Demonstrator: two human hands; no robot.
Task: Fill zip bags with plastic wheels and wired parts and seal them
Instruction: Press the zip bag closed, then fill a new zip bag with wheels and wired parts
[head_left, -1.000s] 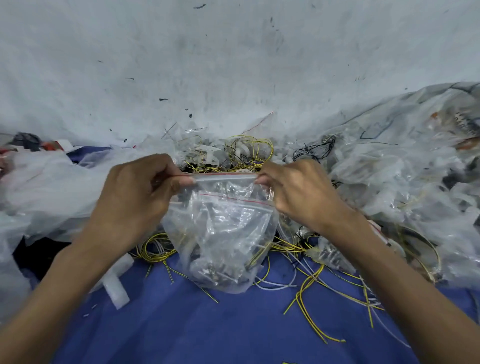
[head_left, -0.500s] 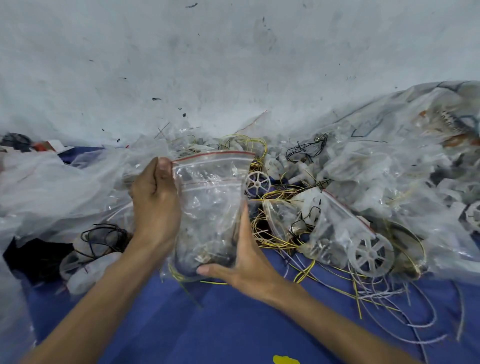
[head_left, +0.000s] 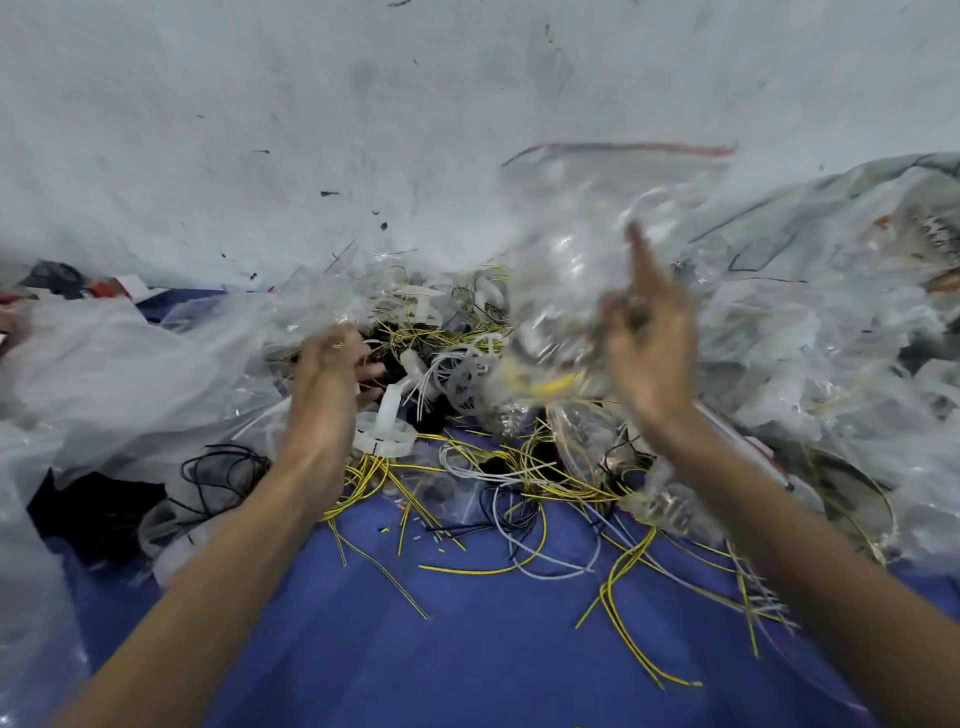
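Left hand (head_left: 332, 364) is down in the loose wires (head_left: 519, 483), beside a white plastic wheel (head_left: 384, 439), can't tell if it's grabbing anything. Right hand (head_left: 649, 353) is up, fingers splayed, blurry zip bag (head_left: 597, 234) just above it.

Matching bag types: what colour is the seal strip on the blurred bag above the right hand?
Red. The seal strip shows in the head view, though blurred.

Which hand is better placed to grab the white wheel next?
Left. The left hand is low, right beside the white wheel; the right hand is raised and open by the blurred bag.
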